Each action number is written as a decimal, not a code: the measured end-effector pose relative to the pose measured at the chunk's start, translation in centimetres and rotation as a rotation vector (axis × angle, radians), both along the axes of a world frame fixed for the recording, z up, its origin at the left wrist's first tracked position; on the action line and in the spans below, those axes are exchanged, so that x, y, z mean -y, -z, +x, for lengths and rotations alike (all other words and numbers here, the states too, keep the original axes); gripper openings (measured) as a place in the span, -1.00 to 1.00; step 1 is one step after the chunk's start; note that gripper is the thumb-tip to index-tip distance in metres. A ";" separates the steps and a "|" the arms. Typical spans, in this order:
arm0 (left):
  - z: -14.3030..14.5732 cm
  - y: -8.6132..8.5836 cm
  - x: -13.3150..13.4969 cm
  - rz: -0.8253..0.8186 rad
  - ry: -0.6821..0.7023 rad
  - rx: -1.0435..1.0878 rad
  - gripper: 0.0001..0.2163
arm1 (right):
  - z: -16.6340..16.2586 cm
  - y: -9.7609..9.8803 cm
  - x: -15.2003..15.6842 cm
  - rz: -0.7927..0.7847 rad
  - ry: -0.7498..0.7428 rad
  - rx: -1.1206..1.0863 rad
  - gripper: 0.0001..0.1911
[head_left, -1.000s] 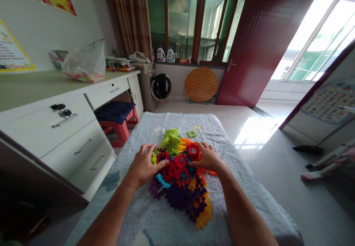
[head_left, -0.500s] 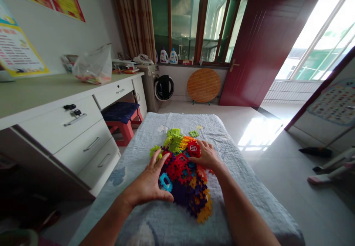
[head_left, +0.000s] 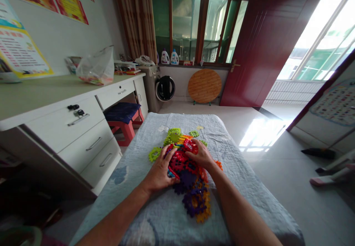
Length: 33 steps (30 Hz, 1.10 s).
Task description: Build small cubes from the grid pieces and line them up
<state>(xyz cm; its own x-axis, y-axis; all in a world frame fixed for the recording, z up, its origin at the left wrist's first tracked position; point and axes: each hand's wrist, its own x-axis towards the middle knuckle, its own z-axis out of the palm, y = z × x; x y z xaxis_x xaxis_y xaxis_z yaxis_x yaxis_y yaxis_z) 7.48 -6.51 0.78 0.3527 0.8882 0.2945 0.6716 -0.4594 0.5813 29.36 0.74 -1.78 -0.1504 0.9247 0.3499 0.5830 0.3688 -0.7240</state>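
This is a room in a home. It has a white desk (head_left: 55, 127) with drawers, curtains (head_left: 135, 20), a washing machine (head_left: 159, 87), detergent bottles (head_left: 169, 57), colourful posters (head_left: 22, 50) and a red door (head_left: 257, 42).

wall posters (head_left: 19, 50) — print too small, unreadable

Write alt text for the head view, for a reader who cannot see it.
Two bare hands, left hand and right hand, press on a pile of colourful interlocking plastic tiles on a grey cloth-covered table. A white desk with drawers stands left.
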 end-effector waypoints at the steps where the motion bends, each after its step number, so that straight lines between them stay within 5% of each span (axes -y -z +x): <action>1: 0.2 0.1 -0.5 0.013 -0.009 0.025 -0.12 | 0.0 0.0 -0.1 -0.023 -0.008 -0.046 -0.35; 9: 3.1 -0.3 -3.8 0.092 -0.102 0.201 -0.30 | -0.1 -0.8 -0.3 -0.223 -0.066 -0.561 -0.58; 17: 5.4 -2.5 -6.5 0.203 -0.083 0.289 -0.38 | 0.1 -2.2 0.1 -0.248 -0.199 -1.037 -0.52; 22: 4.9 -3.1 -7.2 0.167 -0.087 0.238 -0.32 | 0.7 -2.5 0.1 -0.226 -0.167 -1.000 -0.57; 27: 3.7 -2.7 -7.2 0.129 -0.051 0.002 -0.39 | 1.6 -1.5 -0.7 -0.207 0.001 -0.737 -0.47; 33: 3.0 -3.0 -2.9 0.172 -0.132 -0.190 -0.42 | 2.9 0.1 -2.1 -0.095 0.180 -0.547 -0.47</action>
